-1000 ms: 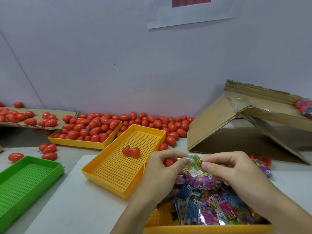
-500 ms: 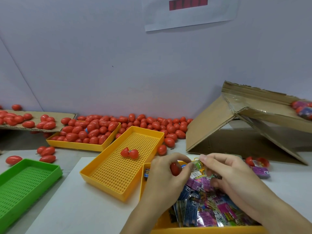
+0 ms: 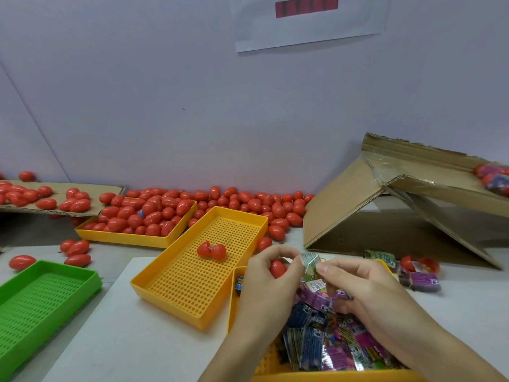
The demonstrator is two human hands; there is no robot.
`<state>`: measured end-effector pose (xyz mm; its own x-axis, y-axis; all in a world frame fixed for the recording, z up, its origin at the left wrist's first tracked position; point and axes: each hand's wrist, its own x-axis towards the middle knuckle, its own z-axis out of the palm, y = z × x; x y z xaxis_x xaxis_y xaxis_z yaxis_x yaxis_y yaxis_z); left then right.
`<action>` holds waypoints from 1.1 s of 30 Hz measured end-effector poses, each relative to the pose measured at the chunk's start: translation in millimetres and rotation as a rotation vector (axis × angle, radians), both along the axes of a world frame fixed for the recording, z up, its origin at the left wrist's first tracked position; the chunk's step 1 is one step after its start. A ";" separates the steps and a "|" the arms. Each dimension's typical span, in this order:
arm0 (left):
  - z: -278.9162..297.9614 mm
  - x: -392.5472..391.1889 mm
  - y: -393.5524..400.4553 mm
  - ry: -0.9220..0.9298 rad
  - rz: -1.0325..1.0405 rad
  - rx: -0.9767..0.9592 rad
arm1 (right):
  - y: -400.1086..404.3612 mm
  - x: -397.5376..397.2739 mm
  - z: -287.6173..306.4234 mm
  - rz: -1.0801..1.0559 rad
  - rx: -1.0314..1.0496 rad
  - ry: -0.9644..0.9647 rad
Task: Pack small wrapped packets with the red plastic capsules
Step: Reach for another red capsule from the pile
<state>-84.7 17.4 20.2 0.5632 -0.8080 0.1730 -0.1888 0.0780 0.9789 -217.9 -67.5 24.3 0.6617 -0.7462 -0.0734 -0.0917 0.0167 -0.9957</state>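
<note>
**Capsule in my left grip, packet in my right**

My left hand [image 3: 271, 274] rises from the near edge of the counter [image 3: 132, 351], fingers curled round a red capsule [image 3: 277, 268] so that only part of it shows between thumb and forefinger. My right hand [image 3: 360, 288] comes in from the near right corner, thumb and forefinger pinching a small green wrapped packet [image 3: 310, 264] just beside the capsule; I cannot tell whether the two touch. Both grips are narrow and holding, above the far end of the packet tray.

At the near left edge sits a green tray [image 3: 41, 301] with a perforated floor. Bare counter runs between it and my forearms. A few loose capsules [image 3: 75, 248] lie just beyond it. Toward the far left, a flat cardboard sheet [image 3: 91, 188] carries more capsules, and a yellow tray [image 3: 129, 237] beside it is heaped with them; further capsules are strewn along the far edge against the wall.

In the middle, a second yellow perforated tray [image 3: 192, 285] lies at an angle, holding one opened capsule [image 3: 211, 250]. Under my hands, a third yellow tray [image 3: 234, 299] is full of coloured packets [image 3: 325, 346]. At the far right a cardboard box [image 3: 344, 208] lies tipped with flaps open; beside it rest a purple packet [image 3: 420, 279] and another open capsule [image 3: 418, 264].
</note>
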 end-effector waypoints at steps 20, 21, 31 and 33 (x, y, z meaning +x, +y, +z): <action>-3.9 0.4 2.0 -0.703 0.094 0.074 | 6.9 -3.0 1.9 -0.207 -0.638 0.105; -3.9 0.8 2.0 -0.698 0.103 0.080 | 8.3 -3.8 2.5 -0.176 -0.737 0.091; -8.2 6.6 0.2 -0.640 0.086 0.143 | 11.6 -7.8 4.2 0.075 -1.204 0.364; -7.7 6.6 -0.1 -0.616 0.072 0.141 | 9.8 -8.1 2.9 0.052 -1.244 0.374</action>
<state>-78.1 17.4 12.5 0.4481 -0.8104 0.3775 -0.7206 -0.0776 0.6890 -226.0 -57.6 27.2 0.7820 -0.4211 0.4596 -0.3381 -0.9059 -0.2549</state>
